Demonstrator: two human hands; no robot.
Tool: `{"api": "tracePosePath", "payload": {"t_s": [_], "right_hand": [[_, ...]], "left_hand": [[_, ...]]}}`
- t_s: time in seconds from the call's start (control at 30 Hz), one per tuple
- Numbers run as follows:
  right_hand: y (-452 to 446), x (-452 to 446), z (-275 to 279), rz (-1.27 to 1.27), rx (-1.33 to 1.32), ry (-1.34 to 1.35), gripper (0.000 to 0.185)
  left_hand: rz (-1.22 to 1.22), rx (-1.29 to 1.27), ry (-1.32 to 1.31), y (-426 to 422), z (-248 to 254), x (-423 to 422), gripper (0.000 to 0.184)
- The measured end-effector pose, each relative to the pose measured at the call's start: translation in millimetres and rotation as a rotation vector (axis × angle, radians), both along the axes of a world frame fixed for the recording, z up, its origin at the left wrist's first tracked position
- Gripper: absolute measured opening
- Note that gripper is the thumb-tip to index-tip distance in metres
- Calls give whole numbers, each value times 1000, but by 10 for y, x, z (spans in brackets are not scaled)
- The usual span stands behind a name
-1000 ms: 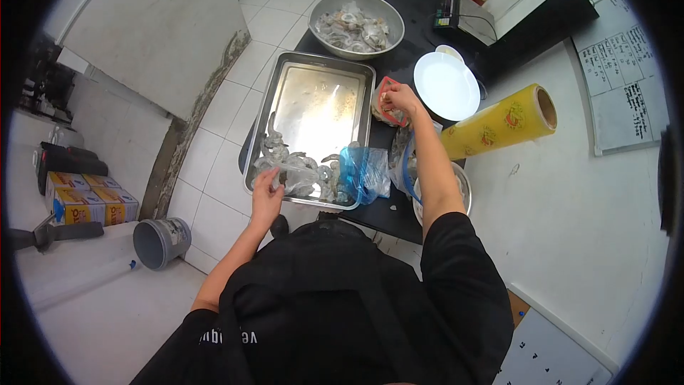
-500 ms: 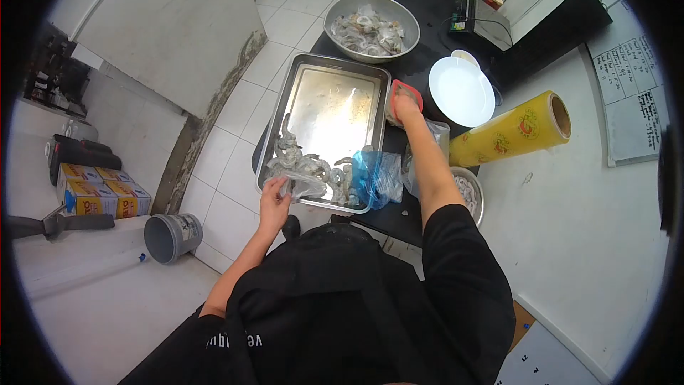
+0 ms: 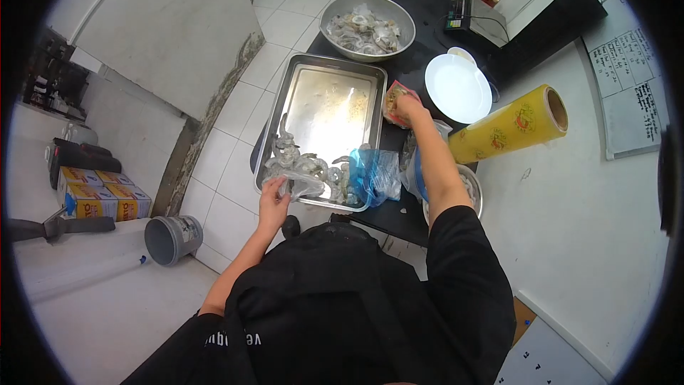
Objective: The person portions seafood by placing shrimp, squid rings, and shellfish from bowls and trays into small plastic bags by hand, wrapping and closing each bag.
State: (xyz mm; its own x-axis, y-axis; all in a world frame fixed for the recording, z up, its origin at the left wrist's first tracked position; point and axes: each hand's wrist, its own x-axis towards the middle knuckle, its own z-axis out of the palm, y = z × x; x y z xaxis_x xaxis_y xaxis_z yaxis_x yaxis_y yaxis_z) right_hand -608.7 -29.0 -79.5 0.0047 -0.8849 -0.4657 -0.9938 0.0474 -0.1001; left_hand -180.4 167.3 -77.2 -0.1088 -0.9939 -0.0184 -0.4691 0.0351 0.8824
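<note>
A metal tray (image 3: 331, 86) lies in front of me with several grey shrimp (image 3: 286, 148) along its near end. My left hand (image 3: 273, 196) is closed on a clear plastic bag (image 3: 303, 184) over the tray's near left corner. My right hand (image 3: 408, 108) reaches into a red-edged bag (image 3: 394, 93) of small pieces, right of the tray; its fingers are hidden inside. Blue and clear plastic (image 3: 376, 177) lies over the tray's near right corner. Behind my right forearm is a bowl (image 3: 476, 196), partly covered.
A large metal bowl (image 3: 368, 27) of shrimp stands beyond the tray. To the right are white plates (image 3: 458, 89), a yellow film roll (image 3: 509, 125) and a scale (image 3: 476, 20). A grey bucket (image 3: 173, 240) and cartons (image 3: 104, 193) are at the left.
The view has shifted a little. My right hand has gone down into the red-edged bag, whose opening has changed shape. My left hand keeps hold of the clear bag.
</note>
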Motion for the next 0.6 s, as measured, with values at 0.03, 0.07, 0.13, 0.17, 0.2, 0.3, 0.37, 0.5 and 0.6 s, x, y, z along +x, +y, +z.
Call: {"api": "tracePosePath", "payload": {"t_s": [0.03, 0.07, 0.13, 0.17, 0.2, 0.3, 0.37, 0.5, 0.6], "right_hand": [[56, 38, -22, 14, -86, -2, 32], [74, 88, 1, 16, -87, -3, 32], [91, 177, 60, -73, -28, 26, 33], [8, 93, -175, -70, -27, 25, 33], [-155, -107, -631, -66, -69, -6, 33], [-197, -256, -791, -71, -94, -27, 34], [-225, -242, -784, -76, -76, -23, 34], [-224, -258, -824, -220, -60, -52, 31], [71, 84, -10, -183, -172, -115, 26]], "left_hand": [[11, -9, -17, 3, 29, -11, 47], [13, -10, -18, 0, 49, -15, 47], [-3, 15, -42, -16, 75, -19, 48], [0, 16, -43, -16, 78, -13, 48], [7, 29, -29, -15, 82, -15, 48], [15, 28, -15, -11, 70, -27, 47], [21, 16, -20, -13, 56, 2, 47], [-2, 52, -27, -20, -2, 41, 49], [-8, 62, -38, -31, 8, 52, 51]]}}
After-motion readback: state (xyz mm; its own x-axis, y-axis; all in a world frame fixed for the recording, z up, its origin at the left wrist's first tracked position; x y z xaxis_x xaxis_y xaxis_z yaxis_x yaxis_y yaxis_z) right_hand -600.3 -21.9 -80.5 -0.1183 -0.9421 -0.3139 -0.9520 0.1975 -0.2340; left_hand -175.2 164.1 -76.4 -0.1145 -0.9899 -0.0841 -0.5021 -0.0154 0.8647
